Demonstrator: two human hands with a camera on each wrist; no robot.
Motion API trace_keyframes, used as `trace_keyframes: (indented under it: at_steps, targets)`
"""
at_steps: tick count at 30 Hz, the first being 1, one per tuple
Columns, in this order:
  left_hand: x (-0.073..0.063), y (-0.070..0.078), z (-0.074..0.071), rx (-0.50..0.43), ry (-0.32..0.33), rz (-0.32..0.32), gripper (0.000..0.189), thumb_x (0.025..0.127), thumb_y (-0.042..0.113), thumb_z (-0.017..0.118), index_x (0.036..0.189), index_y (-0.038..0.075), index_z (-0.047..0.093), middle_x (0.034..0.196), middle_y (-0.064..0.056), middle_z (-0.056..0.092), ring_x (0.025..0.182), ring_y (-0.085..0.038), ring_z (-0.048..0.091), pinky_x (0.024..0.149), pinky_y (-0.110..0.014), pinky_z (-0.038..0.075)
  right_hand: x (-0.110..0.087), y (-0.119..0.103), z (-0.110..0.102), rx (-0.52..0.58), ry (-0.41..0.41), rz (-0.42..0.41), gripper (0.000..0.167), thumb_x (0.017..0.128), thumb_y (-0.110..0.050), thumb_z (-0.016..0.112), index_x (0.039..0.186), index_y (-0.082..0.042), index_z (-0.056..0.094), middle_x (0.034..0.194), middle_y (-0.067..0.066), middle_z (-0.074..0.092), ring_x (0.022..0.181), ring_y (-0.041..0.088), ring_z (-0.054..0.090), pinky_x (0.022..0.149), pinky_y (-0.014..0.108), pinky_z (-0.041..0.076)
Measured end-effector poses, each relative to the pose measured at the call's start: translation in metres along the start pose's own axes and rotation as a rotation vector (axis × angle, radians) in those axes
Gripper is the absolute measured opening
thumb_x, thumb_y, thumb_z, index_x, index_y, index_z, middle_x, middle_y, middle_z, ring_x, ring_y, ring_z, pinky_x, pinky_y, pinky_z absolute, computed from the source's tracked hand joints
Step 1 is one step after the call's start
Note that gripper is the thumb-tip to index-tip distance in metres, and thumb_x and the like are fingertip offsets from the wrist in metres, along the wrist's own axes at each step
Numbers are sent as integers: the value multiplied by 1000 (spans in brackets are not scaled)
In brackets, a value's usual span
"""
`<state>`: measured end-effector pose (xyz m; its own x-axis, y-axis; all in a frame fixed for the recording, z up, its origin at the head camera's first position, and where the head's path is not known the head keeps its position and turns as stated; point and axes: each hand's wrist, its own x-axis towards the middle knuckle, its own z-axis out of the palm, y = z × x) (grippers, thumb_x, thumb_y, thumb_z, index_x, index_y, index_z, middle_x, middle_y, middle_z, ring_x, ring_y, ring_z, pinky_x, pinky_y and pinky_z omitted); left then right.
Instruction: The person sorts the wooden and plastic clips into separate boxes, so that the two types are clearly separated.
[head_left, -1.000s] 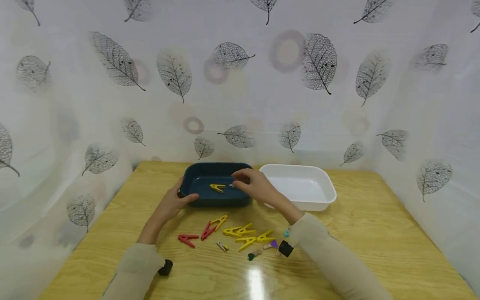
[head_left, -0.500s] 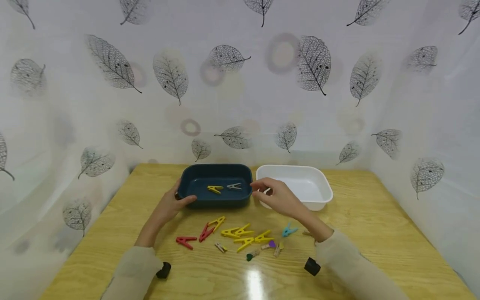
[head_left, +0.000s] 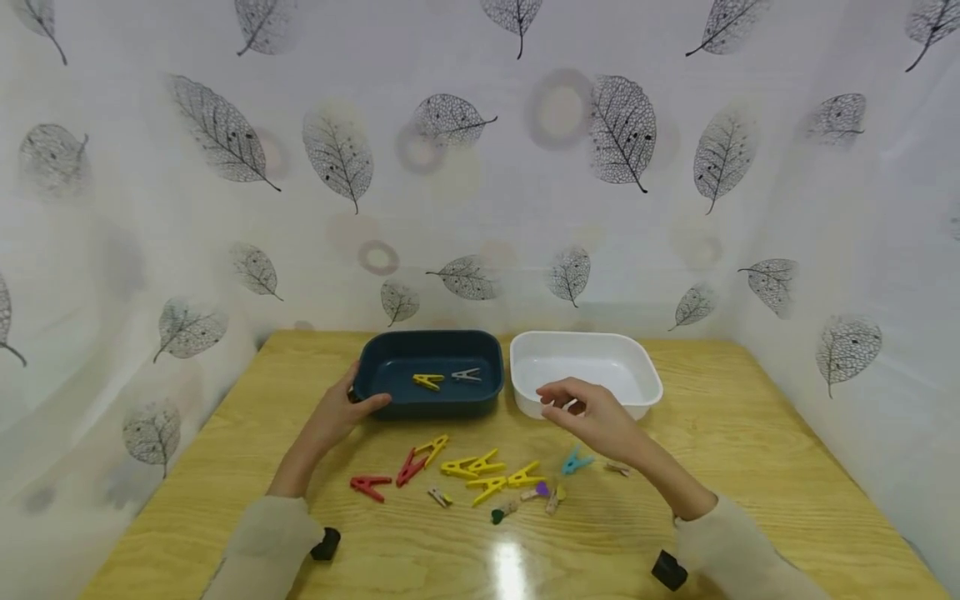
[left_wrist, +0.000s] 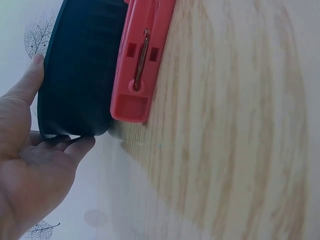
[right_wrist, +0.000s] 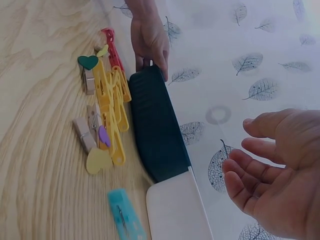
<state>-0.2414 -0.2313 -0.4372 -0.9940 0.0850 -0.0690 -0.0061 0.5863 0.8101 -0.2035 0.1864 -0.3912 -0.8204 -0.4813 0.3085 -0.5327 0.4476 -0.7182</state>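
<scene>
In the head view my left hand (head_left: pixel 333 417) holds the left end of a dark blue plastic basin (head_left: pixel 431 408), thumb over the front rim. The left wrist view shows its fingers (left_wrist: pixel 80 147) round the basin's end. Inside lie a yellow clothespin (head_left: pixel 428 381) and a grey clothespin (head_left: pixel 467 375). My right hand (head_left: pixel 596 421) hovers before the white basin (head_left: pixel 648 387), fingers loosely bent with nothing between them. Below it on the table are a light blue clothespin (head_left: pixel 577 461) and a small wooden clothespin (head_left: pixel 618 468).
Several yellow clothespins (head_left: pixel 487 485) lie before the dark basin, with red clothespins (head_left: pixel 370 486) on their left. Small wooden clothespins with a green heart (head_left: pixel 497 516), a purple heart (head_left: pixel 542 489) and yellow decorations lie nearer. A leaf-printed curtain (head_left: pixel 480 192) surrounds the wooden table (head_left: pixel 750 467).
My right hand has withdrawn from over the dark basin to the right and towards me, leaving the grey clothespin lying inside. My left hand has stayed on the basin's end.
</scene>
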Motion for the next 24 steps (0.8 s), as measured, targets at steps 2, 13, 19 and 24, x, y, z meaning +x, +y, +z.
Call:
trace_keyframes:
  at_steps: [2,13,19,24]
  targets:
    - [0,-1,0,-2,-4,-3,99,101,39,68,165,0,3,169,-28,7,153,-48,11,121,-62,19,-5,2,-2,-1,8,5,27,102,-12,66,124,3,69,106,7,72,92,13,64,80,31,57]
    - [1,-1,1,7,4,4,101,100,40,69,165,0,3,168,-28,8,153,-49,12,120,-63,20,-28,10,-12,4,44,22,21,100,-7,68,119,2,71,103,3,73,92,11,64,77,29,57]
    - [-1,-1,1,17,1,0,100,101,42,68,165,1,3,169,-28,8,153,-49,12,120,-64,20,-40,15,-15,28,33,34,21,100,-7,68,120,-1,72,104,6,72,91,12,64,77,28,56]
    - [0,0,1,24,-3,-8,100,101,43,67,165,2,2,169,-28,8,153,-49,12,120,-65,20,-48,19,-19,19,22,47,23,100,-7,68,121,2,71,106,6,71,91,11,64,76,28,57]
